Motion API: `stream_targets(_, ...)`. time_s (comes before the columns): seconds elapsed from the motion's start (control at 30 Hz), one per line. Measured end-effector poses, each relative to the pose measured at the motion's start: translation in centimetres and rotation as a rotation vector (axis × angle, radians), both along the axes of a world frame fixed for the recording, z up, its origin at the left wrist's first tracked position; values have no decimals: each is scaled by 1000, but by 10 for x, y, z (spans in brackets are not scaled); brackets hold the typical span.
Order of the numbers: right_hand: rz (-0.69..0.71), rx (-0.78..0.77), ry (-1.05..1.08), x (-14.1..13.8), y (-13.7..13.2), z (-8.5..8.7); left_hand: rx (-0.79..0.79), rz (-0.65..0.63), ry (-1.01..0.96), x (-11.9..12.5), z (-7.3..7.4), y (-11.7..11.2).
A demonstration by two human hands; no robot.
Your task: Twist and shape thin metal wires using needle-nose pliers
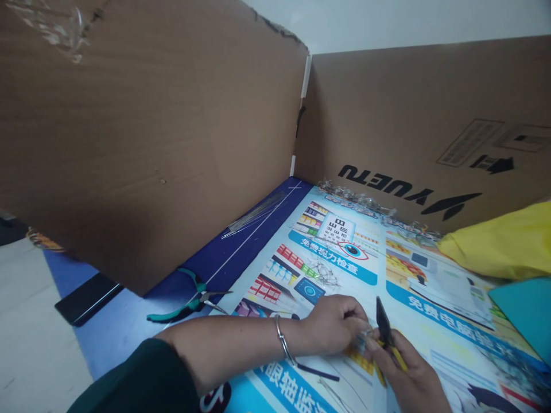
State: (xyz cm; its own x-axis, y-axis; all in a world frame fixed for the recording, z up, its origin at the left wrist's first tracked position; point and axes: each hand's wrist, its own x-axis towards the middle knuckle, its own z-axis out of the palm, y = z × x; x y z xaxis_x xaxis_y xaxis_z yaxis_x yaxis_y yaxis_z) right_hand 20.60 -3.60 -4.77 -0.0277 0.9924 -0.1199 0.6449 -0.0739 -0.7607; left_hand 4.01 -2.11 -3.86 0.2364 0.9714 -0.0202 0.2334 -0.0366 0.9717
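My right hand (407, 364) is wrapped around pliers (383, 321) with yellow handles, their dark jaws pointing up and away from me. Close beside it, my left hand (333, 327) is closed in a pinch, its fingertips almost meeting those of the right. Between the two hands shows a small shiny, see-through piece (362, 341), too small and blurred to name. A silver bangle (284, 342) circles the left wrist. Loose thin wires (325, 272) lie on the printed sheet beyond the left hand, and more wires (340, 396) lie in front of it.
Green-handled pliers (198, 298) lie open at the left, near a black phone-like slab (88, 298). Straight wires (253, 213) rest along the cardboard wall (150, 126). A second cardboard wall (408, 109) closes the back. Yellow cloth (503, 244) and a teal sheet (525, 312) lie right.
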Motion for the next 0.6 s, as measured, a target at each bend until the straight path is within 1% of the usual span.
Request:
stream_targets(0.07, -9, 3, 3, 3, 2, 3, 92, -111, 165, -7, 10, 5)
stream_targets(0.1, -12, -5, 6, 5, 4, 5, 176, -178, 267, -13, 18, 8)
stream_targets(0.13, -18, -19, 8, 8, 7, 6, 268, -217, 406, -22, 28, 12)
stream_targets(0.17, -26, -36, 2, 11, 9, 7, 361, -229, 549, -34, 38, 16)
stream_targets(0.2, -39, -50, -6, 14, 13, 8, 430, -219, 682, -48, 48, 20)
stream_targets(0.23, -53, -58, -16, 18, 16, 9, 455, -173, 802, -65, 57, 24)
stream_targets(0.27, -66, -58, -31, 21, 19, 9, 445, -67, 925, -83, 65, 29)
stream_targets(0.3, -73, -54, -40, 23, 22, 9, 420, -11, 1022, -103, 70, 33)
stream_targets(0.33, -69, -60, -50, 25, 24, 10, 371, 76, 1112, -122, 73, 37)
stream_targets(0.37, -67, -61, -57, 25, 25, 10, 295, 163, 1203, -141, 73, 41)
stream_targets(0.4, -64, -61, -59, 25, 26, 11, 246, 184, 1240, -159, 70, 45)
stream_targets(0.47, -57, -40, -62, 25, 25, 11, 172, 206, 1288, -187, 60, 50)
stream_targets(0.53, -40, -18, -77, 25, 25, 11, 96, 211, 1318, -205, 47, 53)
stream_targets(0.6, -15, -33, -117, 27, 26, 9, 47, 230, 1337, -215, 35, 56)
